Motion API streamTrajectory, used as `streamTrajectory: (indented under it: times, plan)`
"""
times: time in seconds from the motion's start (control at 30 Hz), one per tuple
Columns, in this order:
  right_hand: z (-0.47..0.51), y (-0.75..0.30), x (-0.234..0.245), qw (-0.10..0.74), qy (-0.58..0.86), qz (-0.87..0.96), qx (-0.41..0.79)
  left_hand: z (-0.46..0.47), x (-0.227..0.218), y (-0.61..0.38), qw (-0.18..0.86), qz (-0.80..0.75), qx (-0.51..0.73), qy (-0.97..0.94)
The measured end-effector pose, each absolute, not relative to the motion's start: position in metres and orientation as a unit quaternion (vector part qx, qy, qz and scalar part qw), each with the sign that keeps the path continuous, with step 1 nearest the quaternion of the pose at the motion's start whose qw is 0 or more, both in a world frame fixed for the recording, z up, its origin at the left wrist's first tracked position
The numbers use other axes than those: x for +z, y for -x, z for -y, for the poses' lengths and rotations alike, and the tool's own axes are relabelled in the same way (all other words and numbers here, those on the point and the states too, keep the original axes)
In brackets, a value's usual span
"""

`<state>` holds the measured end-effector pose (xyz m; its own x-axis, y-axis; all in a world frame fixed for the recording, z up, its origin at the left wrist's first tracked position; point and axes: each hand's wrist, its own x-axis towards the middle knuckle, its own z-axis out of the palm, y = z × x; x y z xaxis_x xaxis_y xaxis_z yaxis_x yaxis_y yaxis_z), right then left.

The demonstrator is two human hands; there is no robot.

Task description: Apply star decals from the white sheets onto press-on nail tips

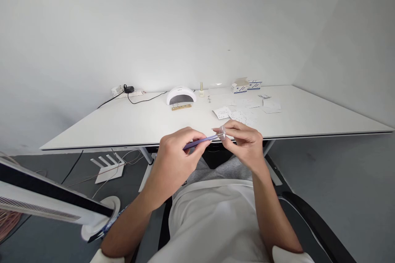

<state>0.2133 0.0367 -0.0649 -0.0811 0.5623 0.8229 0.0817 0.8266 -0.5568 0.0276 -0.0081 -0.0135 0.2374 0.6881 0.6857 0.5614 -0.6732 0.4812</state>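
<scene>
My left hand (179, 152) is closed around purple tweezers (199, 142), thumb and fingers pinching the shaft. The metal tips point right and meet a small clear piece (222, 132) in front of my right hand (242, 141). My right thumb and fingers pinch that clear piece; its exact kind is too small to make out. Both hands are raised at the near edge of the white table (123, 127), above my lap. Just beyond them lie white sheets with small printed marks (242, 117) and a folded white card (222, 112).
A white nail lamp (181, 94) stands at the back, a wooden strip (182, 107) before it. Beside it is a nail polish bottle (201, 91). Small boxes (240, 86) sit further right. A router (109, 170) and tower fan (55, 201) are left, below the table.
</scene>
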Motion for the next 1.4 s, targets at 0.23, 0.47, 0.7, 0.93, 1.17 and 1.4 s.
streamTrajectory:
  times: [0.23, 0.47, 0.7, 0.93, 1.17, 1.4]
  plan:
    - [-0.0364, -0.2137, -0.0648, 0.639, 0.228, 0.708, 0.198, 0.0085, -0.0137, -0.0274, 0.067, -0.397, 0.474, -0.784]
    - [-0.0362, -0.2138, -0.0651, 0.636, 0.228, 0.709, 0.202, 0.009, -0.0134, -0.0266, 0.067, -0.397, 0.472, -0.784]
    - [-0.0365, -0.2136, -0.0656, 0.635, 0.229, 0.709, 0.204, 0.0081, -0.0142, -0.0268, 0.064, -0.39, 0.473, -0.788]
    - [-0.0365, -0.2133, -0.0641, 0.635, 0.229, 0.71, 0.202, 0.0081, -0.0143, -0.0272, 0.06, -0.393, 0.47, -0.788]
    - [-0.0351, -0.2139, -0.0636, 0.636, 0.223, 0.709, 0.207, 0.0076, -0.0142, -0.0271, 0.059, -0.392, 0.469, -0.789]
    - [-0.0348, -0.2139, -0.0631, 0.635, 0.228, 0.709, 0.206, 0.0098, -0.0138, -0.0268, 0.059, -0.391, 0.468, -0.79]
